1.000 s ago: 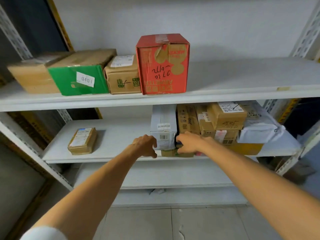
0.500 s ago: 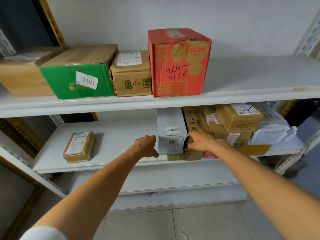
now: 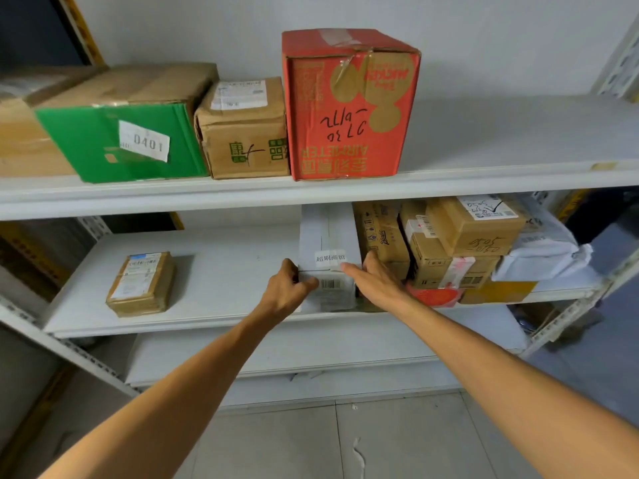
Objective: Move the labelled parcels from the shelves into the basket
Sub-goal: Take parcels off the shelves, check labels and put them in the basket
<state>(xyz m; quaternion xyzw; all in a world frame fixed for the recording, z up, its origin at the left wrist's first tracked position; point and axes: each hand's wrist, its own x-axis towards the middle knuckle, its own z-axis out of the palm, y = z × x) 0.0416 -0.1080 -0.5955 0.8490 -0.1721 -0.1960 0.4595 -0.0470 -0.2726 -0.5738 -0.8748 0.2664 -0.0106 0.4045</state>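
Observation:
A white labelled box (image 3: 328, 236) stands on the middle shelf (image 3: 221, 267), its front end carrying a barcode label. My left hand (image 3: 288, 288) grips its front left corner, thumb across the front face. My right hand (image 3: 375, 280) holds its right side, thumb lying on the top edge and fingers tucked between it and the brown boxes (image 3: 380, 233) beside it. A small flat taped parcel (image 3: 141, 283) lies further left on the same shelf. The basket is out of sight.
The top shelf (image 3: 501, 140) carries a red carton (image 3: 349, 105), a small brown box (image 3: 243, 129), a green box marked 0401 (image 3: 121, 140) and another brown box at far left. Stacked brown boxes (image 3: 463, 236) and white bags (image 3: 543, 250) crowd the middle shelf's right end. Tiled floor lies below.
Both hands have closed in on the white box: the left now wraps its front corner and the right thumb has come up onto its top. The view has moved closer.

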